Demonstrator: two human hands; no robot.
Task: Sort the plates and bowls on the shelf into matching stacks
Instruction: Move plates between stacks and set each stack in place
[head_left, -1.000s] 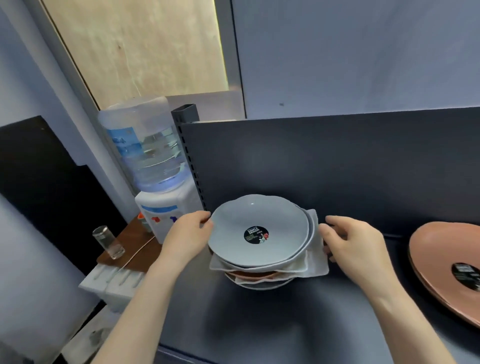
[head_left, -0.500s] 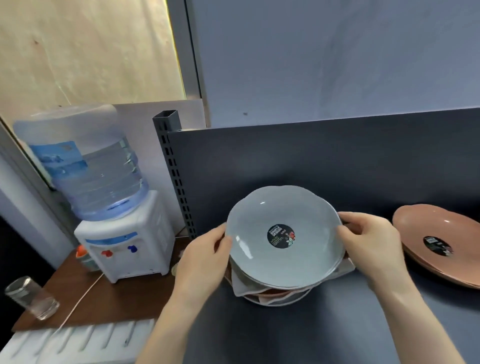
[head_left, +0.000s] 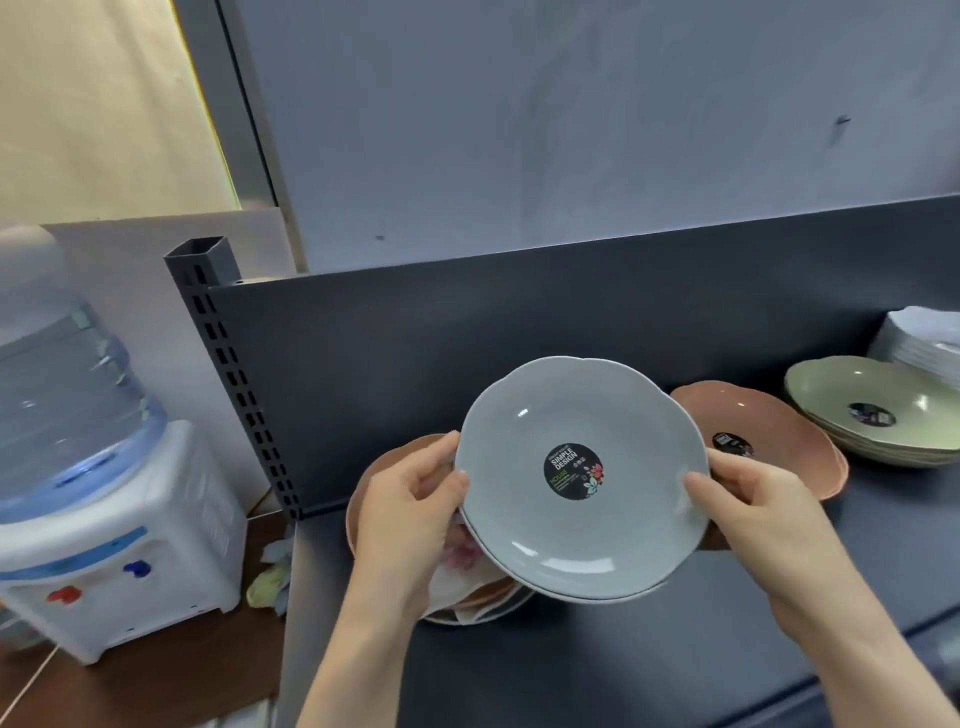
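Holding grey plates, apparently two nested, level and clear above the shelf near its left end. Grip: left hand on the left rim, right hand on the right rim. Both sets of fingers curled round the edge, thumbs on top, pinching the rim. Roundish scalloped outline, so no long axis to worry about; grip line running left-right across the middle.

Below and to the left: mixed pile, partly hidden by the left hand, showing a white floral piece and pinkish ones. Just behind the right rim: pink plates against the back panel. Further right: green bowls, then a white stack at the right edge of view.

No grey stack anywhere in view. Best guess: set down on bare shelf, toward the front edge and right of the mixed pile. Right hand nearer that spot, so lead right and lower flat. Watch the pink plates: close behind the right hand in this view, real gap impossible to tell.
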